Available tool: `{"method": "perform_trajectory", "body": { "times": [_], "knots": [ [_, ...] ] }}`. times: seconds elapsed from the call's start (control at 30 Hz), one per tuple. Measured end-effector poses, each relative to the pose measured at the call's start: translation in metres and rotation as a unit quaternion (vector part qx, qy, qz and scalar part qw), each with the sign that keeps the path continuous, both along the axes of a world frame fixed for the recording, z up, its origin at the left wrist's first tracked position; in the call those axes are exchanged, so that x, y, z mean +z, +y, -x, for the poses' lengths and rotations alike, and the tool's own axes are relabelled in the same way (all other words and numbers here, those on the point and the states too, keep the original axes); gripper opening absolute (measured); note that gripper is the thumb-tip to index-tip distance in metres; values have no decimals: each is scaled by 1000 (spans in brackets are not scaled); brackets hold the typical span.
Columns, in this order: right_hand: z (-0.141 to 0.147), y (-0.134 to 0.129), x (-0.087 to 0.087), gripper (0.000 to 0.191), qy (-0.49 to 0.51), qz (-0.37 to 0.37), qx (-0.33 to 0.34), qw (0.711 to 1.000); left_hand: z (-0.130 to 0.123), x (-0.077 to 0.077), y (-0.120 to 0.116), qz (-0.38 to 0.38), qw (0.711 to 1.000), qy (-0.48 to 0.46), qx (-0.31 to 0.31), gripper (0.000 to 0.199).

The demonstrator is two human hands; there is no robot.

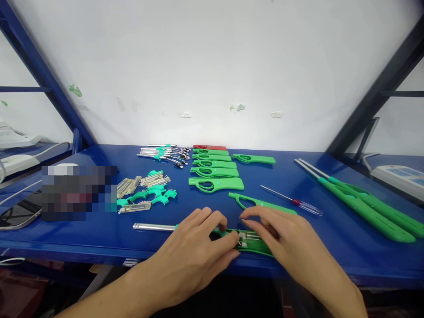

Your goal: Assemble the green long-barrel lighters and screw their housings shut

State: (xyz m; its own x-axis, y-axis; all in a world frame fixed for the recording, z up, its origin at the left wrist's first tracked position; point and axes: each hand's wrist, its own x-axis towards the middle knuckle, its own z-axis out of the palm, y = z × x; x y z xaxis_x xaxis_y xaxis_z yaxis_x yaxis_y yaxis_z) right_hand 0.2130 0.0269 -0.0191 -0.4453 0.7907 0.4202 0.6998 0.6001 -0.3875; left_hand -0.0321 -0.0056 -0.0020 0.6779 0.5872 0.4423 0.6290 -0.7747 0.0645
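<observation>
An opened green gas lighter (256, 247) lies along the front of the table, its metal tube (154, 227) pointing left. My left hand (195, 247) is closed around its trigger section, thumb and fingers pressing by the inner parts. Inside the shell, a clear fuel tank (251, 236) shows between my hands. Above that tank, my right hand (285, 236) has thumb and forefinger tips pinched together; whatever is between them is too small to make out. Just behind the hands lies a loose green shell half (265, 204).
Behind stand several green shell halves (217, 184) and a red one (209, 147). To the left are metal tubes with wires (159, 152), clear tanks (139, 206) and teal triggers (159, 190). A screwdriver (303, 205) and closed green lighters (361, 205) lie right.
</observation>
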Motion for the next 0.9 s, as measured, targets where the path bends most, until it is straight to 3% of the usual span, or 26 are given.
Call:
{"method": "perform_trajectory", "body": {
  "times": [0.73,0.9],
  "knots": [
    [-2,0,-2,17,-3,-16,6,1000,-1,-10,3,-55,998,8,2,15],
    [-2,0,-2,19,-3,-15,5,1000,-3,-5,1,-18,1000,-6,0,9]
  ]
}}
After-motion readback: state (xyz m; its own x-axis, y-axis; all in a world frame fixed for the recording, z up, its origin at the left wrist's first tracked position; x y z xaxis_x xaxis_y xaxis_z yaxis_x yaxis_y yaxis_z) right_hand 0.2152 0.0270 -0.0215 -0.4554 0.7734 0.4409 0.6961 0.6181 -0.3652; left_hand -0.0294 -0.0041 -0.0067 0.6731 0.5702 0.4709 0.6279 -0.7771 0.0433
